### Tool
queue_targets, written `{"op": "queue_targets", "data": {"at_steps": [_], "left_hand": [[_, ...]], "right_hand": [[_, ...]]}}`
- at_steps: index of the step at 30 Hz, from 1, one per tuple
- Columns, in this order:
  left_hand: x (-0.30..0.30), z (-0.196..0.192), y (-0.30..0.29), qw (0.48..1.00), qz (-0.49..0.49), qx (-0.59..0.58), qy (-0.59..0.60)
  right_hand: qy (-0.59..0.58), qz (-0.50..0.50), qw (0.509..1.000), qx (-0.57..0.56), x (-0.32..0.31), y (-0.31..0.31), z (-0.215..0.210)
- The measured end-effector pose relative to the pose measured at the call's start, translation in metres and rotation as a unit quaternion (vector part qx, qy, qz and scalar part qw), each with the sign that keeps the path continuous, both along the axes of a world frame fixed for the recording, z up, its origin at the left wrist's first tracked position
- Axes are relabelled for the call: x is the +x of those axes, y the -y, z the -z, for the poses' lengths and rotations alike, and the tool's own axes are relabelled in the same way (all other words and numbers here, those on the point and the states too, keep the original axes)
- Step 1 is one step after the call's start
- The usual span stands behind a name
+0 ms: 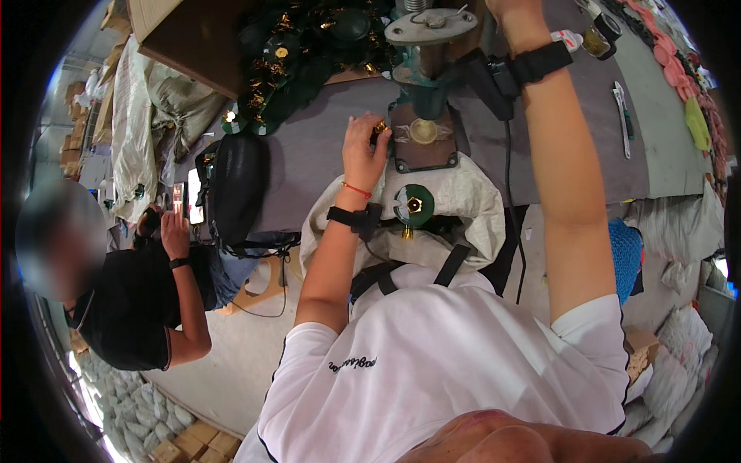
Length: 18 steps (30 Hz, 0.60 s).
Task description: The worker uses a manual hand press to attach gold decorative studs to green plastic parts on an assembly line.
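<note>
My left hand (363, 148) is closed beside the press base, its fingertips pinching a small shiny gold piece (379, 130). Right next to it, a brown plate (423, 139) with a round pale disc in its middle sits under the green metal press (422, 85). My right hand (515, 9) is raised at the top edge, beside the press; its fingers are cut off by the frame. Below the plate, a green round piece with a gold centre (415, 205) lies on a white woven sack (480, 193) over my lap, a gold bit hanging at its lower edge.
Many dark green pieces with gold parts (282, 58) are heaped by a cardboard box (189, 42) at the far left. A black bag (238, 185) lies at the table's left edge. Beyond it a person in black (139, 309) holds a phone. A wrench (622, 119) lies at right.
</note>
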<state>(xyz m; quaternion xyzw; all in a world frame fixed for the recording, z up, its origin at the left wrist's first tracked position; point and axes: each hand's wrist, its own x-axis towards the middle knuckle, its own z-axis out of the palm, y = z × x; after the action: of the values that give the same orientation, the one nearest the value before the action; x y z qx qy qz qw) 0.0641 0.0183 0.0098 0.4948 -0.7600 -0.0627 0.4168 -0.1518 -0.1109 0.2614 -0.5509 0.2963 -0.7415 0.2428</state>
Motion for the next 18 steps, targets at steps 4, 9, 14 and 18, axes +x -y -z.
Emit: {"op": "queue_targets", "data": {"at_steps": [4,9,14,18], "left_hand": [[-0.026,-0.006,-0.008,0.964,-0.019,0.101,-0.247],[-0.057,0.001,-0.008,0.978,0.046,0.140,-0.146],[-0.073,0.001,0.009,0.968,0.077,0.205,-0.124],[-0.054,0.005,0.000,0.965,0.046,0.196,-0.166]], "right_hand": [[0.007,-0.014,1.000,0.001,-0.002,0.000,0.000],[0.008,-0.014,1.000,-0.017,0.001,0.005,0.002],[0.039,-0.050,0.998,0.024,-0.021,-0.029,-0.008],[-0.012,-0.125,0.992,-0.001,-0.029,-0.166,0.049]]}}
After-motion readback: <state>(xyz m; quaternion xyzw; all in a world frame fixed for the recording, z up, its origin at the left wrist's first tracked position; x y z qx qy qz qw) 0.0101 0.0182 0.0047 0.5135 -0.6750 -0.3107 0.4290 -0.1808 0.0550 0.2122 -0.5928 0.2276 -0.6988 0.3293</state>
